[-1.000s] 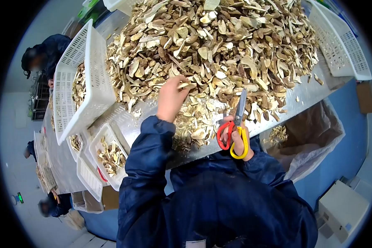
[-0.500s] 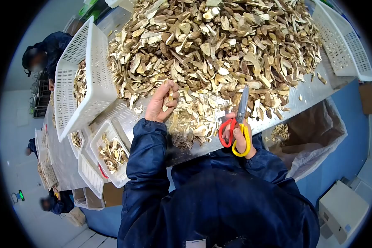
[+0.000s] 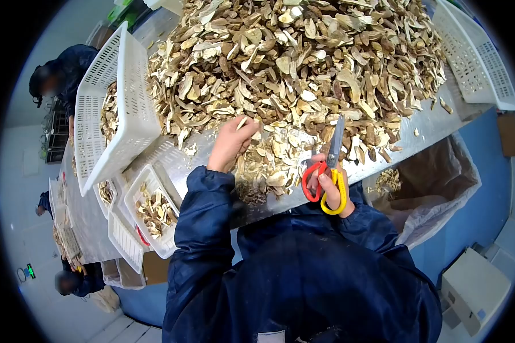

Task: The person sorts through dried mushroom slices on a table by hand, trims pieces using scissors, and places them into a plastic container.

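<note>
A large heap of dried mushroom slices (image 3: pixel 303 63) covers the far side of the metal table. My left hand (image 3: pixel 232 143) is closed at the near edge of the heap, with a pale mushroom slice (image 3: pixel 242 123) poking out at its fingertips. Smaller pale pieces (image 3: pixel 280 151) are scattered between my hands. My right hand (image 3: pixel 344 194) grips scissors (image 3: pixel 336 143) with one red and one yellow handle loop. Their blades point away from me and look closed, above the near table edge.
At left stand a tall white perforated basket (image 3: pixel 129 103) and a small white basket (image 3: pixel 170 240), both with slices. Another white basket (image 3: pixel 475 63) is at far right. Below the table edge sits a lined bin (image 3: pixel 440 183) containing pieces. Co-workers (image 3: pixel 68 74) are along the left.
My left hand has turned palm down and shifted slightly right and toward me, its fingers now pinching at the heap's edge. The right hand and scissors have barely moved.
</note>
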A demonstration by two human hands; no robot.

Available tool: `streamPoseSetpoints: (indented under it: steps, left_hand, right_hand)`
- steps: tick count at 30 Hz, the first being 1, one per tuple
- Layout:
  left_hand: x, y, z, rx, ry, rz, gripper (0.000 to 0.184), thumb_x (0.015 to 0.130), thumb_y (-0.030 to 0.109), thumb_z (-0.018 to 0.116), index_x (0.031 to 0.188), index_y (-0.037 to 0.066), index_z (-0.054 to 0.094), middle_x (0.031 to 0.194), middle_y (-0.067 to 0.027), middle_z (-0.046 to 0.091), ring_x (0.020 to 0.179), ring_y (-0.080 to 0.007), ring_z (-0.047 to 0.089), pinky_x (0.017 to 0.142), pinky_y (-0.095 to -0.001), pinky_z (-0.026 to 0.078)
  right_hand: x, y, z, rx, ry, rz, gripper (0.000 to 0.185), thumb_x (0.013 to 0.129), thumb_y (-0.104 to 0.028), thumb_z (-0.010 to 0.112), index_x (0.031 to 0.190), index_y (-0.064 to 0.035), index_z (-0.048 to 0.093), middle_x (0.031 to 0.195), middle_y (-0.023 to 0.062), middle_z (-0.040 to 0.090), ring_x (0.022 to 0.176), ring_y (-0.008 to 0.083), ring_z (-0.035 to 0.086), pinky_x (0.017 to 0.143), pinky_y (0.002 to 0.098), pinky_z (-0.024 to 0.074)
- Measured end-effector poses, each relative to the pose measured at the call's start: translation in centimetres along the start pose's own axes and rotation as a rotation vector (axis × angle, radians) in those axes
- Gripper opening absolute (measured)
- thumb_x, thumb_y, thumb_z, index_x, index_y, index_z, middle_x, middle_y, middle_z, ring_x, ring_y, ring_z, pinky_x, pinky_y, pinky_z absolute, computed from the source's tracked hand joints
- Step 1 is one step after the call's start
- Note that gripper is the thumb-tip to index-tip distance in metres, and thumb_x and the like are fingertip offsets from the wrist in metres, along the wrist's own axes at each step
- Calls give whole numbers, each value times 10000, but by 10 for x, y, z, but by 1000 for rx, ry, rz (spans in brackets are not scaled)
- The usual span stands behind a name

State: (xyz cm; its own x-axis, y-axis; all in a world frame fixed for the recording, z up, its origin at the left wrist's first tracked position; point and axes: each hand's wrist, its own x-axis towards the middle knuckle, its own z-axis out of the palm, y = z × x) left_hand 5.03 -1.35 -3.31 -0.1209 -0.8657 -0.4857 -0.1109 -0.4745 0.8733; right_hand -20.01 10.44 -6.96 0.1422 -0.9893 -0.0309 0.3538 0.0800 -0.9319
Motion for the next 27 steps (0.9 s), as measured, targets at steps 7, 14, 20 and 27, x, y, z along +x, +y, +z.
streamPoseSetpoints:
  steps: [7, 14, 20, 27]
  left_hand:
    - [-39, 10, 16, -768, -191, -16, 234, 924, 101, 475, 1155, 63, 478, 884, -53, 546, 658, -80, 478, 420, -168, 322]
    - [-67, -2, 44, -889, -161, 86, 192, 951, 156, 474, 1139, 118, 460, 854, -45, 506, 584, -79, 411, 404, -185, 307]
    - [-91, 12, 68, -607, 96, 198, 126, 887, 68, 528, 1002, 97, 486, 679, -21, 487, 476, -52, 354, 412, -192, 243]
    - [-99, -6, 73, -274, 253, 360, 138, 876, 49, 509, 998, 69, 446, 706, 22, 441, 494, -26, 328, 434, -188, 237]
  right_hand:
    - [5, -21, 7, -127, -12, 126, 379, 899, -197, 567, 1205, 13, 496, 741, 28, 570, 623, 95, 554, 576, 233, 453]
    - [-8, -69, 33, -723, -221, 131, 502, 849, -320, 674, 1172, 8, 473, 795, 203, 580, 722, 406, 582, 644, 401, 457]
    - [-11, -73, 46, -858, -244, 17, 655, 802, -315, 715, 1263, 33, 405, 879, 227, 565, 838, 422, 548, 749, 441, 442]
    - [-9, -75, 54, -977, -261, -7, 559, 797, -274, 723, 1187, 23, 456, 829, 216, 589, 792, 412, 572, 690, 453, 451]
